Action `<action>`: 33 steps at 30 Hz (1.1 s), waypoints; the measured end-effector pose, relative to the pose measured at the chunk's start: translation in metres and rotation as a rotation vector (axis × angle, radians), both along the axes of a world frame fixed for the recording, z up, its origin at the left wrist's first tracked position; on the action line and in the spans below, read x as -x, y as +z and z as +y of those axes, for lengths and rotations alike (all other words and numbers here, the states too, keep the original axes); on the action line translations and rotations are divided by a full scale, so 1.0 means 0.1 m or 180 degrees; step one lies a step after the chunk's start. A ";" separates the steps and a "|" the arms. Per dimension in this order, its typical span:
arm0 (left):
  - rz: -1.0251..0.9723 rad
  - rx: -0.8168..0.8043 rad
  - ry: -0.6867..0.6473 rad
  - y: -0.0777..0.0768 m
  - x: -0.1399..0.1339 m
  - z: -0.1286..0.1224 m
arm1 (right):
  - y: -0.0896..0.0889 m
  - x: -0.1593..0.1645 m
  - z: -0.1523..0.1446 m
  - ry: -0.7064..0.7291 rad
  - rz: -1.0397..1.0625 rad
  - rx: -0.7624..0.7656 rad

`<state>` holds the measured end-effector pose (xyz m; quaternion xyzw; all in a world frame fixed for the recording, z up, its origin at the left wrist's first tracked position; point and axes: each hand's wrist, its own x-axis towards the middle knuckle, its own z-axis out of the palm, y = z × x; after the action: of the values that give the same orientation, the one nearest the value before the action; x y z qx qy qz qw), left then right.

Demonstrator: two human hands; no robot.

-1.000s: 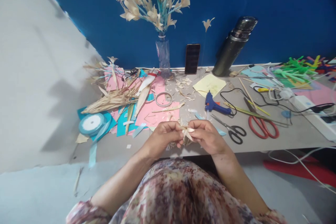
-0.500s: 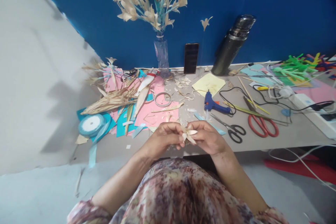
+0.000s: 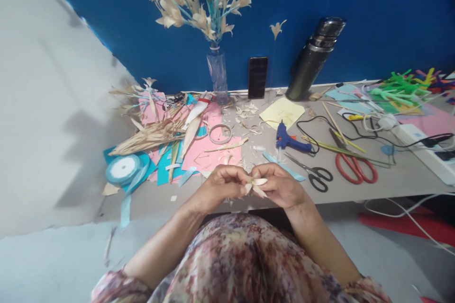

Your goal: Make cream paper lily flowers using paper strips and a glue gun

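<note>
A small cream flower [image 3: 256, 184] with pointed petals, looking like dried husk, is held just above the table's front edge. My left hand [image 3: 227, 183] pinches it from the left, thumb and fingers closed at a petal. From the other side my right hand [image 3: 279, 184] grips it, with the fingers curled behind the petals. The flower's back and base are hidden by my fingers. Right of my hands lie black-handled scissors [image 3: 318, 178] and a blue glue gun [image 3: 289, 139].
Behind stand a plastic bottle [image 3: 217, 73] of similar flowers, a phone [image 3: 258, 78] and a dark flask [image 3: 314, 61]. Red-handled scissors [image 3: 356, 169] and a power strip [image 3: 428, 154] lie right. Dried husks [image 3: 149, 137], a ribbon roll [image 3: 123, 169] and a tape ring [image 3: 220, 134] lie left.
Both hands stay closed on the flower at nearly the same place. The fingers shift slightly around the petals, and the flower tilts a little. The camera view has moved slightly.
</note>
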<state>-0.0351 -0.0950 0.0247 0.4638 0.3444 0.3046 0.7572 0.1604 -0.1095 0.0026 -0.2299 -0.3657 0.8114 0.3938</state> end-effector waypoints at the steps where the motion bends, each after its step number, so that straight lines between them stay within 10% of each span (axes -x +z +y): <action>1: 0.0007 -0.0009 -0.0014 0.01 0.00 0.00 | 0.00 0.00 0.00 0.0005 0.0012 -0.0005; 33: 0.0283 -0.0681 -0.0144 0.15 0.00 0.02 | 0.01 0.00 0.03 -0.0348 -0.0035 0.0121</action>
<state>-0.0352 -0.0926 0.0393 0.5627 0.3326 0.3016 0.6941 0.1601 -0.1068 0.0031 -0.2614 -0.3393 0.7941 0.4312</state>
